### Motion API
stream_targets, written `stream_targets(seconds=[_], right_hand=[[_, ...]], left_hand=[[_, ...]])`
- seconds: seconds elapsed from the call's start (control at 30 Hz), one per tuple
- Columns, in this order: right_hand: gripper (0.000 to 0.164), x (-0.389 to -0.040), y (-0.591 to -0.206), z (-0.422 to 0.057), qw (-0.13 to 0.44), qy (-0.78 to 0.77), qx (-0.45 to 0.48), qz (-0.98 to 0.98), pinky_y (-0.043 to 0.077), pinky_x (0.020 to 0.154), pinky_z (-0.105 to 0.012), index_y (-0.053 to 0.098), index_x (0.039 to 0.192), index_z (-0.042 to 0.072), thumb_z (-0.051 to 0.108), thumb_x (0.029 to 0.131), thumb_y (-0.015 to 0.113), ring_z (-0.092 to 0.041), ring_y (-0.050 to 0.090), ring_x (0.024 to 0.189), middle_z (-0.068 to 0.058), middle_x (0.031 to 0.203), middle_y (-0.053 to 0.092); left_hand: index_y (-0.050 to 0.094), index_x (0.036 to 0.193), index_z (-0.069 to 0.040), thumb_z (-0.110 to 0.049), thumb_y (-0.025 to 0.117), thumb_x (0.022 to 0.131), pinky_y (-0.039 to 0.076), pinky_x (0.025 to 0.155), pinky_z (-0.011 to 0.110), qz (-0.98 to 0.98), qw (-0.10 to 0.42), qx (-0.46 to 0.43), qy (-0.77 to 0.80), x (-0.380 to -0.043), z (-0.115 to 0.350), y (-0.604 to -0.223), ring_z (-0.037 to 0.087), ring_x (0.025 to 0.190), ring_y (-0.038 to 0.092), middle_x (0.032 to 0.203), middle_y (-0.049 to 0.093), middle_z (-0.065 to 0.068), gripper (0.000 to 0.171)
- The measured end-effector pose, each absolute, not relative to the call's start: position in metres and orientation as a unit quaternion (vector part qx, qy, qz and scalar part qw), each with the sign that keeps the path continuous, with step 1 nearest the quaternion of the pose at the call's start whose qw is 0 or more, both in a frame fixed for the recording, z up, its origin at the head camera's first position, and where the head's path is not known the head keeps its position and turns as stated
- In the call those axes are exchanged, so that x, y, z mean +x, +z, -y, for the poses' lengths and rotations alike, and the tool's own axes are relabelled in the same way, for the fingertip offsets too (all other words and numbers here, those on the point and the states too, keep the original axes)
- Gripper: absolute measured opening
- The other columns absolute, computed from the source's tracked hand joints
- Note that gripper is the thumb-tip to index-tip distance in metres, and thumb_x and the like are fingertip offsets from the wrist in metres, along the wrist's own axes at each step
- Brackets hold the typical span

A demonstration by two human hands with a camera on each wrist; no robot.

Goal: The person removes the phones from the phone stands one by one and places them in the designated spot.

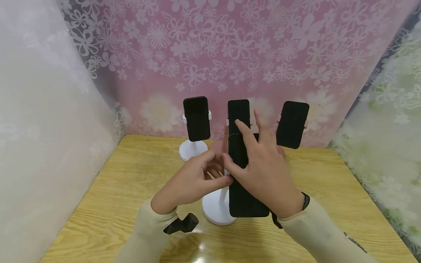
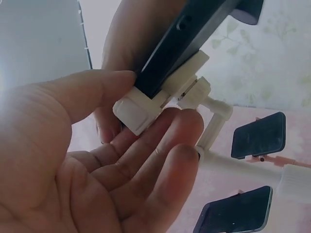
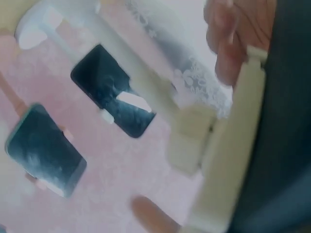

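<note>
A large black phone (image 1: 246, 204) sits in the clamp (image 2: 133, 112) of a white phone stand (image 1: 215, 211), at the middle of the table. My left hand (image 1: 194, 179) is at the phone's left edge. Its thumb touches the clamp's end beside the phone, and its fingers curl behind the clamp in the left wrist view. Over the phone's front lies my right hand (image 1: 268, 171), index and middle fingers stretched upward and thumb at the left edge. In the right wrist view the clamp's pale back (image 3: 233, 155) runs along the dark phone (image 3: 282, 145).
Behind stand three more phones on stands: a left phone (image 1: 197, 120) on a white one, a middle phone (image 1: 238, 109) and a right phone (image 1: 292, 124) on pink ones. The wooden table (image 1: 131, 175) meets a pink flowered backdrop (image 1: 204, 54). Pale cloths hang at both sides.
</note>
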State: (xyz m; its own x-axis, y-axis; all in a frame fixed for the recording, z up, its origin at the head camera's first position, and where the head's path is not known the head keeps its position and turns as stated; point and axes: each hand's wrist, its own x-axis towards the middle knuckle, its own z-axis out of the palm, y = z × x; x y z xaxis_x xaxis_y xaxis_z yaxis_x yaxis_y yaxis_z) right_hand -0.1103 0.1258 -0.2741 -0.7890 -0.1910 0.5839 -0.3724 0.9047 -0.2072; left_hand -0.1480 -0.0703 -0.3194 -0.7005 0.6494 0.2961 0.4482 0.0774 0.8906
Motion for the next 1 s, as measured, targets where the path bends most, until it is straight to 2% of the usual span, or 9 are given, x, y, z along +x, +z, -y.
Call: stream_targets(seconds=[0.1, 0.17, 0.23, 0.33, 0.43, 0.63, 0.83, 1.0], right_hand=[[0.065, -0.113, -0.279, -0.127, 0.322, 0.161, 0.188, 0.914, 0.056, 0.081, -0.060, 0.056, 0.148, 0.011, 0.033, 0.090, 0.076, -0.044, 0.042, 0.134, -0.015, 0.158, 0.042], [0.059, -0.115, -0.283, -0.129, 0.350, 0.164, 0.209, 0.898, 0.054, 0.083, -0.059, 0.062, 0.142, 0.011, 0.030, 0.089, 0.076, -0.042, 0.046, 0.126, -0.015, 0.143, 0.057], [0.055, -0.115, -0.286, -0.131, 0.369, 0.177, 0.224, 0.885, 0.052, 0.086, -0.059, 0.066, 0.138, 0.010, 0.027, 0.087, 0.077, -0.041, 0.049, 0.120, -0.015, 0.128, 0.064], [0.051, -0.116, -0.289, -0.132, 0.388, 0.189, 0.236, 0.871, 0.049, 0.088, -0.060, 0.068, 0.132, 0.008, 0.024, 0.085, 0.076, -0.042, 0.050, 0.116, -0.016, 0.122, 0.066], [0.046, -0.119, -0.291, -0.129, 0.395, 0.194, 0.238, 0.866, 0.052, 0.084, -0.059, 0.069, 0.127, 0.008, 0.024, 0.084, 0.075, -0.041, 0.051, 0.115, -0.015, 0.118, 0.067], [0.055, -0.122, -0.295, -0.128, 0.408, 0.201, 0.236, 0.859, 0.055, 0.078, -0.054, 0.065, 0.141, 0.013, 0.025, 0.087, 0.071, -0.039, 0.050, 0.118, -0.014, 0.120, 0.066], [0.048, -0.122, -0.296, -0.126, 0.407, 0.210, 0.232, 0.858, 0.055, 0.080, -0.051, 0.070, 0.133, 0.014, 0.025, 0.087, 0.072, -0.038, 0.050, 0.119, -0.012, 0.118, 0.066], [0.051, -0.121, -0.296, -0.131, 0.406, 0.215, 0.220, 0.860, 0.055, 0.078, -0.047, 0.068, 0.135, 0.014, 0.031, 0.087, 0.077, -0.036, 0.050, 0.115, -0.012, 0.118, 0.065]], left_hand=[[0.062, 0.127, -0.017, -0.020, 0.076, 0.096, 0.060, 0.075, 0.037, -0.724, 0.090, 0.381, 0.568, -0.149, 0.071, -0.320, 0.015, 0.087, 0.070, 0.103, 0.071, -0.004, 0.034], [0.062, 0.127, -0.016, -0.020, 0.077, 0.095, 0.059, 0.071, 0.034, -0.721, 0.085, 0.389, 0.567, -0.151, 0.069, -0.320, 0.016, 0.080, 0.069, 0.101, 0.072, -0.004, 0.035], [0.063, 0.126, -0.017, -0.020, 0.078, 0.095, 0.056, 0.066, 0.032, -0.723, 0.076, 0.397, 0.560, -0.151, 0.068, -0.320, 0.016, 0.073, 0.065, 0.098, 0.072, -0.005, 0.035], [0.065, 0.122, -0.018, -0.020, 0.079, 0.094, 0.051, 0.060, 0.029, -0.724, 0.063, 0.404, 0.555, -0.152, 0.067, -0.321, 0.016, 0.065, 0.060, 0.096, 0.071, -0.007, 0.031], [0.068, 0.114, -0.019, -0.019, 0.080, 0.093, 0.048, 0.057, 0.028, -0.724, 0.056, 0.405, 0.555, -0.152, 0.069, -0.322, 0.016, 0.062, 0.056, 0.094, 0.070, -0.008, 0.024], [0.066, 0.116, -0.019, -0.018, 0.078, 0.095, 0.049, 0.057, 0.028, -0.725, 0.054, 0.402, 0.557, -0.151, 0.066, -0.325, 0.016, 0.061, 0.056, 0.095, 0.069, -0.007, 0.024], [0.064, 0.115, -0.019, -0.018, 0.076, 0.096, 0.046, 0.052, 0.028, -0.728, 0.049, 0.386, 0.565, -0.147, 0.065, -0.327, 0.018, 0.057, 0.052, 0.096, 0.066, -0.005, 0.023], [0.063, 0.108, -0.022, -0.019, 0.078, 0.095, 0.042, 0.049, 0.028, -0.729, 0.036, 0.390, 0.562, -0.147, 0.060, -0.326, 0.018, 0.053, 0.048, 0.091, 0.065, -0.006, 0.020]])
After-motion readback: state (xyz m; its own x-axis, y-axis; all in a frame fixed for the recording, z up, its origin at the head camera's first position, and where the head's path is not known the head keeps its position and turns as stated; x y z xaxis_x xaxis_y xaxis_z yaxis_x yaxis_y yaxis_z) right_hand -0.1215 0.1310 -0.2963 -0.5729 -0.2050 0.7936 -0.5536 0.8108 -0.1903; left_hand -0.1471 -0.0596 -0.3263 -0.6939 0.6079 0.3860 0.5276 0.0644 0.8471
